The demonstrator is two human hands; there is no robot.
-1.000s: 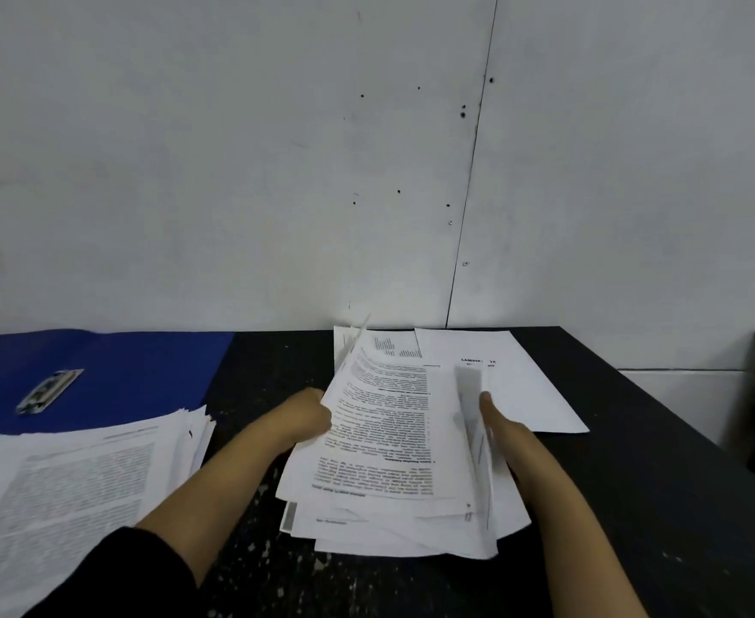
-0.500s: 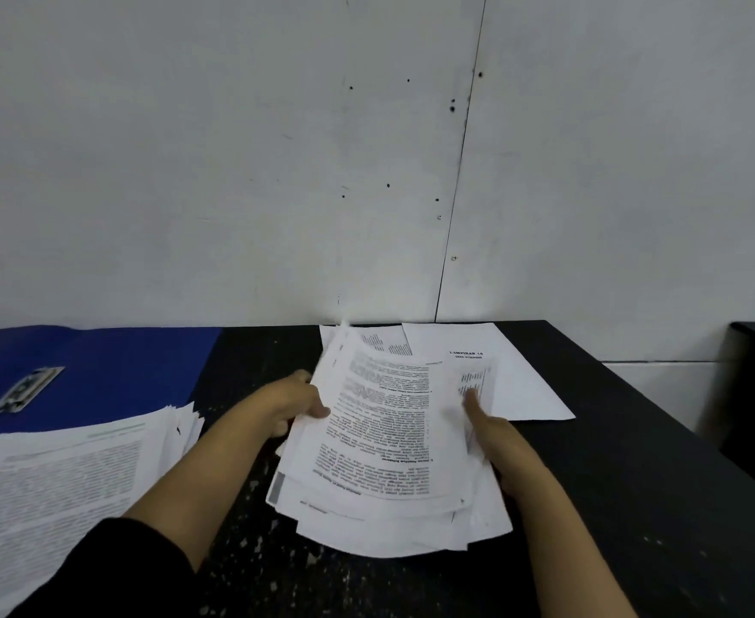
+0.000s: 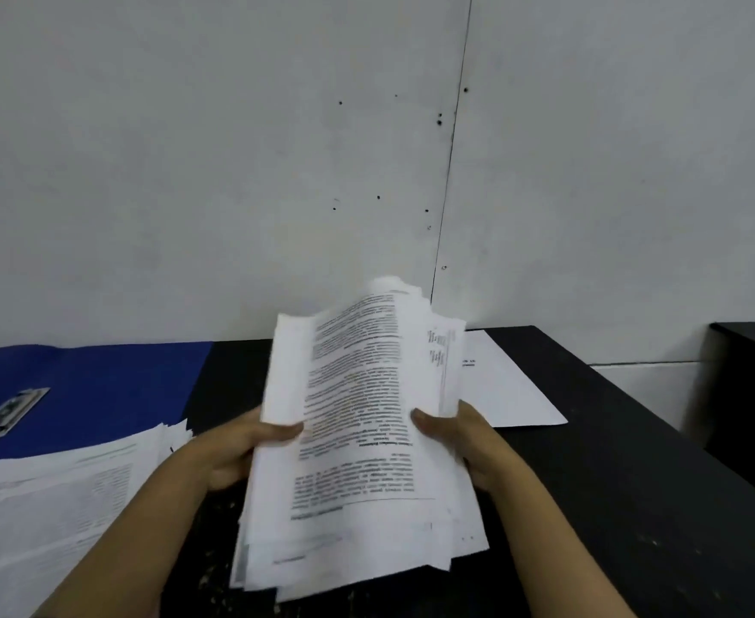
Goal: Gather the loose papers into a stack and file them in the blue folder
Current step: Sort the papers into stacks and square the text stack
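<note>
A black table (image 3: 612, 506) with pale scuffs and specks fills the lower part of the frame, pushed against a plain grey-white wall (image 3: 188, 149) marked by small dark holes and one thin vertical seam right of centre. At the far right edge a second dark surface (image 3: 754, 394) stands apart from the table.

In the lower centre, the left hand (image 3: 237, 448) and the right hand (image 3: 460, 439) each clasp a side of an untidy bundle of printed papers (image 3: 357, 439), thumbs pressed on the top sheet. The bundle is tilted, its far end raised toward the wall, its near edges fanned and uneven over the table.

The blue folder (image 3: 99, 394) lies open at the left of the frame against the wall, its metal clip (image 3: 10, 414) showing. A second stack of papers (image 3: 54, 506) lies at the lower left, overlapping the folder's near edge. One single sheet (image 3: 509, 394) lies flat on the table right of centre, behind the right hand.
</note>
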